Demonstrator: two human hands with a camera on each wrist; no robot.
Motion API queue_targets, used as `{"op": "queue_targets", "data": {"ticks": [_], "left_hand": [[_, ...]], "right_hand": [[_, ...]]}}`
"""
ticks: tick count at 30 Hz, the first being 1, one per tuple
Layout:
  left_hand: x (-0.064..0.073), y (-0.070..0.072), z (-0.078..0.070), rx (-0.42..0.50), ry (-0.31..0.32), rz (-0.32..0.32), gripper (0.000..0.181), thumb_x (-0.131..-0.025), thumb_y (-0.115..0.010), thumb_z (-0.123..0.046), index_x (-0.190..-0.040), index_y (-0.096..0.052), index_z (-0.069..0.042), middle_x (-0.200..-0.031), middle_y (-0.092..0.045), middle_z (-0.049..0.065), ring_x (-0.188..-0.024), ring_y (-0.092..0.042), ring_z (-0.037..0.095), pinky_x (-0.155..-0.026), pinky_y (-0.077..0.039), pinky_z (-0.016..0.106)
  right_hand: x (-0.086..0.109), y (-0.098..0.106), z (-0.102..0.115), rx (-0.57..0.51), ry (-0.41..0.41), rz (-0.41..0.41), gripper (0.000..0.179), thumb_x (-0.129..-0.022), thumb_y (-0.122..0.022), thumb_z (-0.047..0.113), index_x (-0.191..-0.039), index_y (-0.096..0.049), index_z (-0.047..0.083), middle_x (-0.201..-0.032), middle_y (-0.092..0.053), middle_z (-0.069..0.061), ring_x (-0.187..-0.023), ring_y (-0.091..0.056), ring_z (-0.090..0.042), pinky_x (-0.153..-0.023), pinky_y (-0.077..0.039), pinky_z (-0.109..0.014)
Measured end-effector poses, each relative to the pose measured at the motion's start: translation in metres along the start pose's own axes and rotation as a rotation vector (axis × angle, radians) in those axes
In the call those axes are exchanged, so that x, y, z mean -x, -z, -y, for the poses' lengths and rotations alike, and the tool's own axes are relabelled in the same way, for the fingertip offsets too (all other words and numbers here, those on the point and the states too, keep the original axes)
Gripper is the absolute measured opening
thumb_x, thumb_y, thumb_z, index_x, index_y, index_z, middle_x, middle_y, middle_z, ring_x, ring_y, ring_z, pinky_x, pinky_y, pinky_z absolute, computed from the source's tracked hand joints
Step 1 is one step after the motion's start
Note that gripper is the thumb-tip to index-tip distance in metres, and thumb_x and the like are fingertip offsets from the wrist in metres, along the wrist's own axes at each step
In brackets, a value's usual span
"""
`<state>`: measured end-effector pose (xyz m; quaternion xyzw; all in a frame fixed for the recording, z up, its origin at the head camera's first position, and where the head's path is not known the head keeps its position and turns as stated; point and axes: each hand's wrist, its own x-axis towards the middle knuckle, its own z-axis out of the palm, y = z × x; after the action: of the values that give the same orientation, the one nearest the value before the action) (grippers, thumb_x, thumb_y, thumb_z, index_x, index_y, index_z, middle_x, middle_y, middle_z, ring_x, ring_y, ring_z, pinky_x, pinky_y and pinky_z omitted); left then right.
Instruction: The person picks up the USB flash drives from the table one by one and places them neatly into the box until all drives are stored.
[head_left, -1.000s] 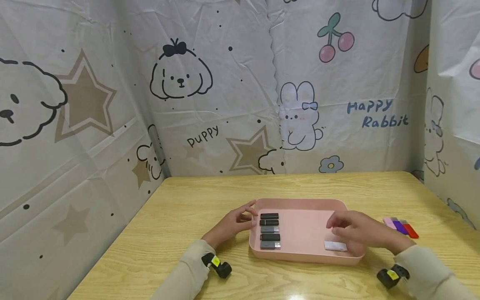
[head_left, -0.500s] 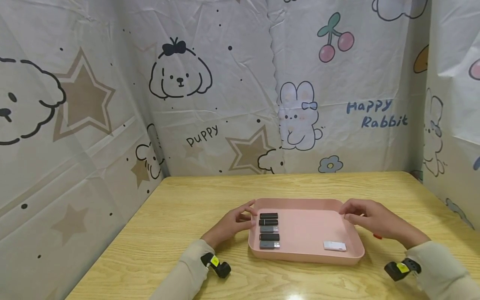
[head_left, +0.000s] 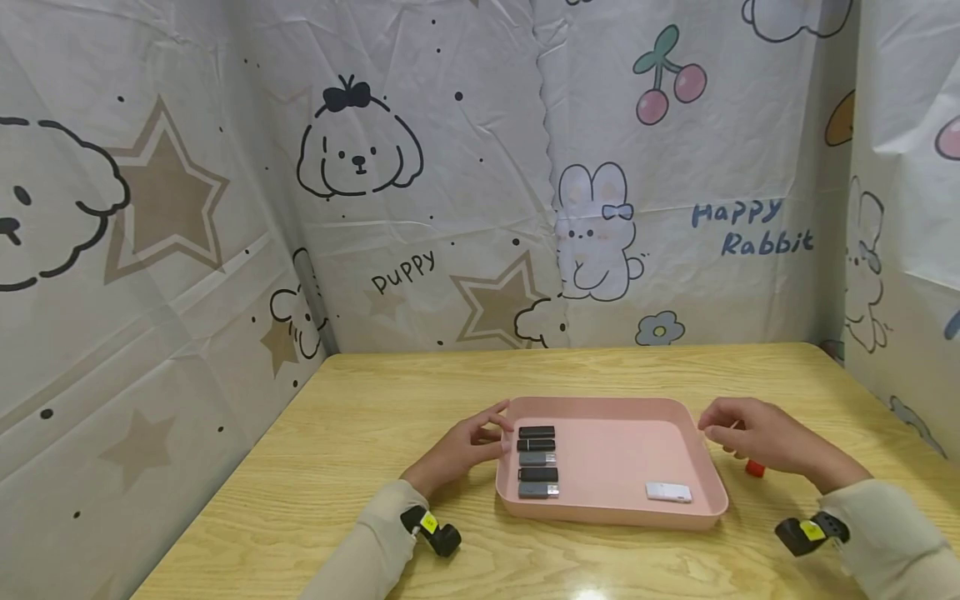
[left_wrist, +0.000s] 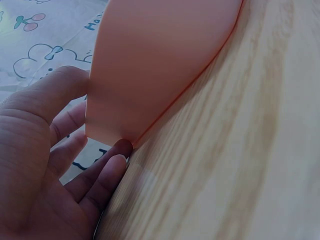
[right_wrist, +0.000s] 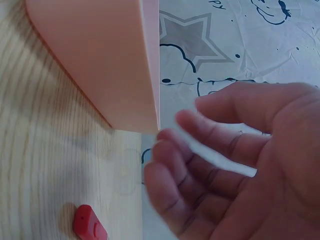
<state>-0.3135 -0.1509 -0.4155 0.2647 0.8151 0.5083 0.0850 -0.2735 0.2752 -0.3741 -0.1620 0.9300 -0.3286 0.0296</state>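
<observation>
A white stick (head_left: pixel 669 492) lies inside the pink tray's (head_left: pixel 611 454) near right corner, a red stick (head_left: pixel 755 469) outside its right wall, the left hand (head_left: pixel 467 447) touches its left wall unclenched, and the empty right hand (head_left: pixel 765 435), swung carelessly inward, could jolt it.

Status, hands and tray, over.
Left hand touching pink tray. Right hand empty, beside it, contact unclear. Inside: five dark sticks, one white stick. Red stick behind right hand.
</observation>
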Motion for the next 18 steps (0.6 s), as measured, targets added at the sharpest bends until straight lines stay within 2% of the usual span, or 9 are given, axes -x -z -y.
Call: {"op": "queue_targets", "data": {"ticks": [8, 12, 18], "left_hand": [[0.0, 0.0, -0.003, -0.003, 0.009, 0.005, 0.028, -0.094, -0.063, -0.014, -0.118, -0.058, -0.001, -0.157, -0.027, 0.006, -0.121, -0.053, 0.034, -0.102, -0.041, 0.047], [-0.005, 0.0, 0.01, -0.013, 0.017, -0.002, 0.028, -0.094, -0.063, -0.015, -0.119, -0.059, -0.004, -0.157, -0.026, 0.005, -0.121, -0.053, 0.033, -0.102, -0.041, 0.048], [-0.012, 0.0, 0.028, -0.017, 0.021, -0.008, 0.027, -0.094, -0.064, -0.022, -0.118, -0.06, -0.013, -0.157, -0.026, -0.003, -0.122, -0.053, 0.029, -0.102, -0.041, 0.047]], "right_hand": [[0.002, 0.003, -0.006, 0.055, -0.14, 0.038, 0.014, -0.094, -0.06, 0.017, -0.099, -0.061, 0.004, -0.083, -0.058, -0.006, -0.067, -0.052, -0.019, -0.056, -0.045, -0.033], [0.003, 0.004, -0.009, 0.08, -0.177, 0.04, 0.013, -0.093, -0.06, 0.018, -0.097, -0.06, 0.005, -0.08, -0.056, -0.006, -0.064, -0.051, -0.018, -0.056, -0.044, -0.032], [0.005, 0.005, -0.014, 0.142, -0.219, 0.008, 0.014, -0.093, -0.059, 0.017, -0.094, -0.059, 0.002, -0.071, -0.052, -0.004, -0.058, -0.049, -0.016, -0.053, -0.045, -0.031]]}}
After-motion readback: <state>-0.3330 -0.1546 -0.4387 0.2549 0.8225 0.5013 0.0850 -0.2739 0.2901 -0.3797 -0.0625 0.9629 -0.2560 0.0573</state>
